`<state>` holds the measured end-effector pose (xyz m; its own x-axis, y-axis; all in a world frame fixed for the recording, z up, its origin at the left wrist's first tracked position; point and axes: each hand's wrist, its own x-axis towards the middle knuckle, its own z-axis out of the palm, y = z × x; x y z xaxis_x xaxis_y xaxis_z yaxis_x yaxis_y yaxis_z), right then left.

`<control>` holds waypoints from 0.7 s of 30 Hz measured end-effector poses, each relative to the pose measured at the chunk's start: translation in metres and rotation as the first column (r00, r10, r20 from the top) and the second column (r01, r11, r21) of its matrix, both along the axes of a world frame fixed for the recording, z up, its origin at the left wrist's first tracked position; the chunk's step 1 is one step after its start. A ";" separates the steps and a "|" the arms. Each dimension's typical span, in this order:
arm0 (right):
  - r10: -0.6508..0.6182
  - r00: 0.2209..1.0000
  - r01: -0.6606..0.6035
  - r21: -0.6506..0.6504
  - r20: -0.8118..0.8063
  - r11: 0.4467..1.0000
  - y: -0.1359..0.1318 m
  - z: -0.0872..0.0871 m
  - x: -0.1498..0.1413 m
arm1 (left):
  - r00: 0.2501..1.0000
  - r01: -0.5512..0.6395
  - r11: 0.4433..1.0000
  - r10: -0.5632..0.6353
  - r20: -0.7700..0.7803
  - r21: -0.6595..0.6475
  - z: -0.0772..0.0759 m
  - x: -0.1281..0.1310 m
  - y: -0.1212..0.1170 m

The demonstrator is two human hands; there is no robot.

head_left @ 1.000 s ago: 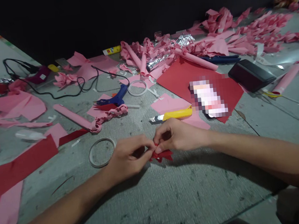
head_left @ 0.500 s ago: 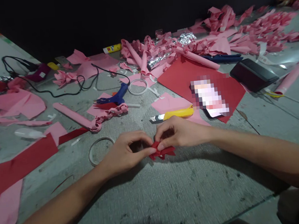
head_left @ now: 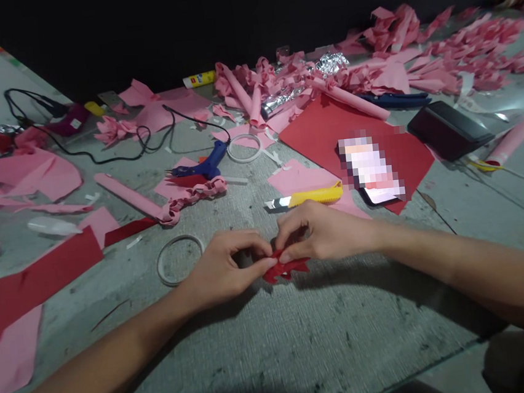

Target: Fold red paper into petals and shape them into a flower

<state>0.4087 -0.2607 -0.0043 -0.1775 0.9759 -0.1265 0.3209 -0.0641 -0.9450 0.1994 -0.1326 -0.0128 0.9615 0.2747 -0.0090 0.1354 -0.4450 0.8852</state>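
Note:
Between my two hands is a small red paper piece with pointed, petal-like edges. My left hand pinches its left side between thumb and fingers. From the right, my right hand pinches the same piece, the fingertips of both hands almost touching. Fingers cover the top of the paper. Just beyond my right hand lies a yellow utility knife, its blade pointing left. A grey ring, like a tape roll, rests flat beside my left wrist.
A blue glue gun with a black cord lies beyond my hands, near a white ring. A phone rests on red paper. Crumpled pink paper spreads along the back. Red strips lie at left; a dark box sits right.
Both hands stay in nearly the same place, with small finger shifts on the red paper piece. The whole view has drifted slightly.

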 end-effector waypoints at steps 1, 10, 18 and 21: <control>-0.014 0.999 0.014 0.010 0.029 1.000 -0.001 0.001 -0.002 | 1.000 -0.002 1.000 0.002 0.007 0.016 0.000 0.000 0.000; -0.054 0.983 0.040 0.082 0.175 0.996 -0.006 0.007 -0.010 | 0.999 0.031 1.000 -0.031 0.010 0.005 -0.002 0.004 0.004; 0.066 0.988 -0.065 -0.011 0.141 0.998 -0.002 0.011 0.001 | 0.998 0.022 1.000 -0.022 0.065 0.001 -0.004 0.000 -0.001; 0.029 0.991 -0.030 0.010 0.130 0.999 -0.003 0.011 -0.001 | 0.997 0.004 1.000 -0.006 0.080 0.024 -0.003 0.000 -0.003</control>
